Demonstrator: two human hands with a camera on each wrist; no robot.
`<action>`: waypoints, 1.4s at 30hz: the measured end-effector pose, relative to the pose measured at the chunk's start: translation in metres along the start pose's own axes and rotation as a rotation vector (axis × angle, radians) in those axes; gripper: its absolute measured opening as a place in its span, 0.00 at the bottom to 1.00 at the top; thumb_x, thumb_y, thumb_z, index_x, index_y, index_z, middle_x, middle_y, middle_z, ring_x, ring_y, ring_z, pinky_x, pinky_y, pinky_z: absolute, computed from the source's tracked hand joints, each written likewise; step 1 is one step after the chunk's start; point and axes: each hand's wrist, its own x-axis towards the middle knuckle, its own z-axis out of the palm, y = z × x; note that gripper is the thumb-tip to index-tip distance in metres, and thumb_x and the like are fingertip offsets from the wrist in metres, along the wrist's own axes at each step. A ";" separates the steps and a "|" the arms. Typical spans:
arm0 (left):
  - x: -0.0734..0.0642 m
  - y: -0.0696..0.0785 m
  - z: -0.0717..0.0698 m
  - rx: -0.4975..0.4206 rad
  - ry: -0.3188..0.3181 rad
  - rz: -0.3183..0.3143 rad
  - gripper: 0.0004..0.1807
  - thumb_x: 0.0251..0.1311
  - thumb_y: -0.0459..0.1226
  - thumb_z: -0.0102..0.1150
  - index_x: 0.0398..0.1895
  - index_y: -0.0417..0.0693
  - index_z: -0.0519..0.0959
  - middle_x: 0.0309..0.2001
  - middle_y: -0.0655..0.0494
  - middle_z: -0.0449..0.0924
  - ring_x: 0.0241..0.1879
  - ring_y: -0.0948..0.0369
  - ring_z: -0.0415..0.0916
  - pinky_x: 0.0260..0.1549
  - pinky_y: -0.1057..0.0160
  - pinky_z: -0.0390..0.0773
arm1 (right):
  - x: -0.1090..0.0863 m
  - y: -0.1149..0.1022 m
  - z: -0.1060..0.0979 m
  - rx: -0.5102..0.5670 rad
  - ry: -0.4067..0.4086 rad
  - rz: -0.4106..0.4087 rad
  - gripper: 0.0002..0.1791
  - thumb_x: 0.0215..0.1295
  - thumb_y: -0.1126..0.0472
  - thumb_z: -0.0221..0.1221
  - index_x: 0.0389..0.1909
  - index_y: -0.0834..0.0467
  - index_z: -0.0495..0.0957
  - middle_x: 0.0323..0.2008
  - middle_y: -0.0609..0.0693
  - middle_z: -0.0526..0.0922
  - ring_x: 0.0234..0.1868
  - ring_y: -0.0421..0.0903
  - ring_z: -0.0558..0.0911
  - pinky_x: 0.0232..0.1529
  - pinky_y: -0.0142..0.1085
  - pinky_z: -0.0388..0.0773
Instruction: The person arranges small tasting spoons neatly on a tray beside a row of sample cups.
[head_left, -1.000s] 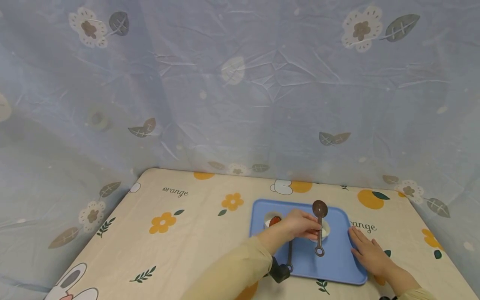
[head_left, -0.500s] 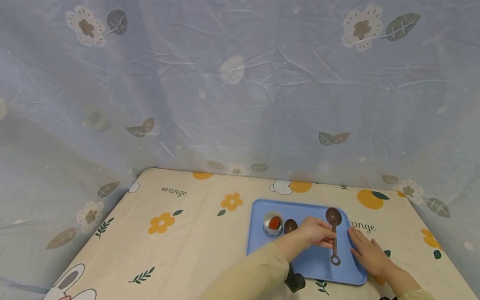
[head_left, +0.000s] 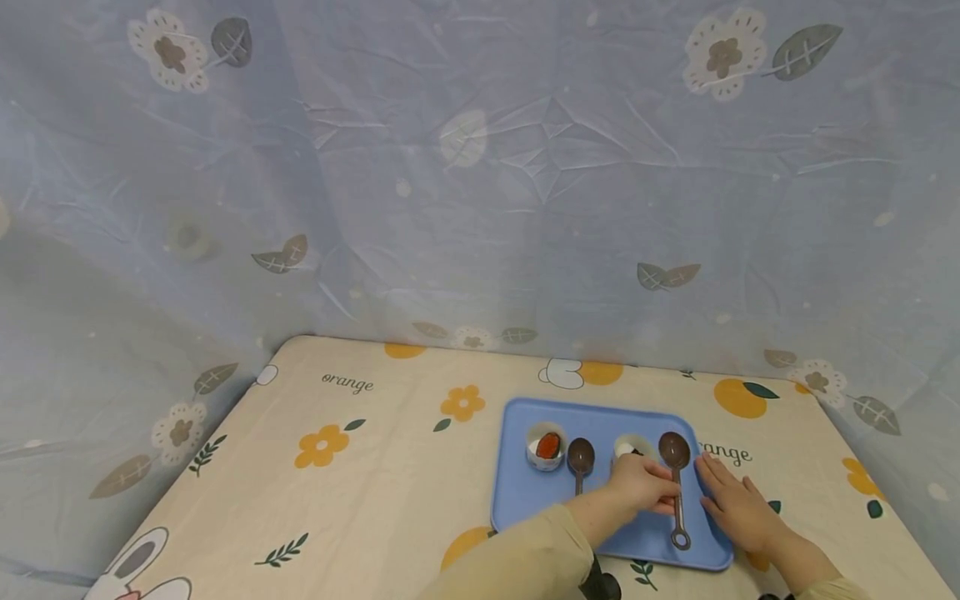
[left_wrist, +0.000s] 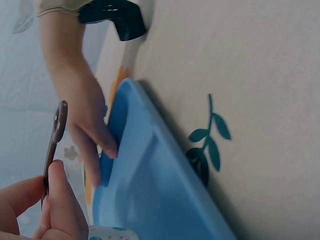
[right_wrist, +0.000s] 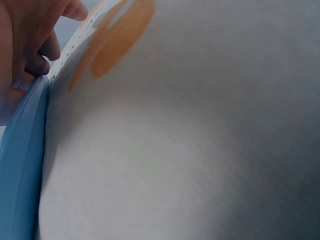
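Note:
My left hand pinches the handle of a brown spoon over the right part of a blue tray. The spoon's round bowl points away and its ring-ended handle toward me. In the left wrist view, thumb and fingers hold the handle above the tray. Whether the spoon touches the tray is unclear. My right hand rests at the tray's right edge with fingers extended. A white cup with white and black contents stands behind my left hand, partly hidden.
Another white cup at the tray's left holds a red-orange piece with a dark rim. Beside it lies a second brown spoon, its handle partly hidden by my left arm. A patterned cream cloth covers the table; a grey-blue curtain hangs behind.
My left hand has carried the spoon rightward and toward me, from over the right cup to the tray's right side. Both cups and the second spoon show more now. My right hand stays put.

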 end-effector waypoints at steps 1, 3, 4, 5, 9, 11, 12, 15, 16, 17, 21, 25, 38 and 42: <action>0.000 -0.001 0.001 0.000 0.003 -0.004 0.03 0.51 0.22 0.59 0.30 0.31 0.79 0.27 0.36 0.82 0.32 0.45 0.84 0.30 0.56 0.86 | 0.000 0.000 0.000 -0.002 0.004 0.002 0.33 0.62 0.60 0.54 0.65 0.71 0.58 0.66 0.71 0.58 0.65 0.69 0.60 0.57 0.73 0.54; -0.001 -0.001 0.002 0.004 0.006 -0.009 0.03 0.50 0.22 0.59 0.29 0.31 0.79 0.27 0.36 0.83 0.31 0.46 0.84 0.30 0.56 0.86 | 0.000 0.000 0.001 -0.005 0.009 0.003 0.33 0.62 0.60 0.54 0.65 0.71 0.58 0.66 0.71 0.58 0.65 0.69 0.60 0.57 0.73 0.53; -0.001 -0.002 0.003 0.007 0.005 -0.010 0.03 0.50 0.22 0.59 0.29 0.31 0.80 0.27 0.36 0.83 0.31 0.46 0.84 0.30 0.56 0.86 | 0.000 0.000 0.001 -0.002 0.008 0.005 0.33 0.62 0.60 0.54 0.65 0.71 0.58 0.66 0.71 0.58 0.65 0.69 0.59 0.57 0.73 0.53; 0.000 -0.003 0.003 0.007 0.006 -0.011 0.03 0.50 0.22 0.59 0.29 0.31 0.80 0.27 0.36 0.83 0.31 0.46 0.84 0.30 0.56 0.86 | 0.000 0.000 0.001 -0.003 0.009 0.004 0.33 0.62 0.60 0.54 0.65 0.71 0.58 0.66 0.71 0.58 0.65 0.69 0.59 0.57 0.73 0.53; 0.001 -0.005 0.007 0.030 0.012 -0.014 0.02 0.50 0.22 0.60 0.28 0.32 0.80 0.26 0.36 0.83 0.31 0.46 0.84 0.30 0.56 0.86 | 0.000 0.001 0.002 -0.010 0.019 0.000 0.33 0.61 0.60 0.54 0.64 0.71 0.59 0.66 0.71 0.59 0.65 0.69 0.60 0.57 0.73 0.54; 0.002 -0.007 0.008 0.045 0.021 -0.019 0.02 0.50 0.23 0.60 0.28 0.33 0.80 0.25 0.38 0.83 0.30 0.46 0.84 0.30 0.57 0.86 | 0.000 0.002 0.002 -0.006 0.023 -0.004 0.32 0.61 0.60 0.54 0.64 0.71 0.59 0.65 0.71 0.59 0.65 0.69 0.60 0.57 0.73 0.54; 0.002 -0.008 0.009 0.050 0.025 -0.021 0.02 0.50 0.23 0.60 0.28 0.33 0.80 0.24 0.39 0.83 0.30 0.46 0.84 0.30 0.57 0.86 | 0.000 0.002 0.002 -0.002 0.023 -0.005 0.32 0.61 0.60 0.54 0.64 0.71 0.59 0.65 0.71 0.59 0.65 0.69 0.60 0.57 0.73 0.54; 0.001 -0.010 0.010 0.059 0.040 -0.024 0.03 0.50 0.23 0.60 0.30 0.32 0.80 0.24 0.40 0.83 0.30 0.47 0.84 0.29 0.58 0.86 | 0.000 0.003 0.003 0.011 0.020 -0.006 0.32 0.62 0.60 0.54 0.65 0.70 0.59 0.66 0.70 0.59 0.65 0.69 0.60 0.57 0.73 0.53; 0.001 -0.010 0.011 0.066 0.042 -0.023 0.03 0.50 0.23 0.60 0.30 0.31 0.80 0.24 0.40 0.83 0.30 0.47 0.84 0.29 0.59 0.86 | 0.000 0.003 0.003 0.011 0.019 -0.006 0.33 0.61 0.60 0.54 0.65 0.69 0.59 0.66 0.70 0.59 0.65 0.69 0.60 0.57 0.73 0.53; 0.000 -0.011 0.011 0.070 0.043 -0.022 0.03 0.50 0.22 0.60 0.30 0.31 0.80 0.24 0.40 0.83 0.30 0.47 0.84 0.28 0.59 0.86 | 0.000 0.003 0.003 0.011 0.020 -0.005 0.33 0.61 0.60 0.54 0.65 0.69 0.59 0.66 0.70 0.59 0.65 0.69 0.60 0.57 0.73 0.53; 0.001 -0.013 0.011 0.086 0.042 -0.017 0.03 0.50 0.22 0.60 0.29 0.31 0.80 0.23 0.40 0.82 0.29 0.48 0.84 0.28 0.59 0.86 | 0.000 0.003 0.004 0.005 0.021 0.001 0.33 0.61 0.60 0.54 0.64 0.70 0.59 0.66 0.70 0.59 0.65 0.69 0.60 0.58 0.73 0.53; 0.004 -0.017 0.013 0.090 0.048 -0.015 0.03 0.50 0.22 0.60 0.29 0.31 0.80 0.22 0.42 0.82 0.28 0.48 0.84 0.28 0.58 0.86 | 0.000 0.003 0.003 -0.002 0.013 0.002 0.33 0.62 0.60 0.54 0.65 0.70 0.59 0.66 0.70 0.58 0.65 0.69 0.60 0.58 0.73 0.53; 0.008 -0.025 0.016 0.075 0.092 -0.023 0.02 0.49 0.22 0.60 0.27 0.32 0.79 0.20 0.44 0.81 0.26 0.49 0.84 0.26 0.59 0.85 | -0.003 0.003 0.003 0.014 0.023 -0.002 0.32 0.62 0.60 0.54 0.65 0.70 0.58 0.65 0.70 0.59 0.65 0.69 0.59 0.59 0.72 0.52; 0.009 -0.026 0.016 0.091 0.098 -0.033 0.02 0.49 0.22 0.60 0.27 0.33 0.79 0.20 0.44 0.81 0.27 0.49 0.84 0.27 0.60 0.85 | -0.002 0.002 0.002 0.006 0.012 0.008 0.32 0.63 0.60 0.53 0.65 0.70 0.58 0.66 0.70 0.59 0.66 0.68 0.59 0.59 0.72 0.52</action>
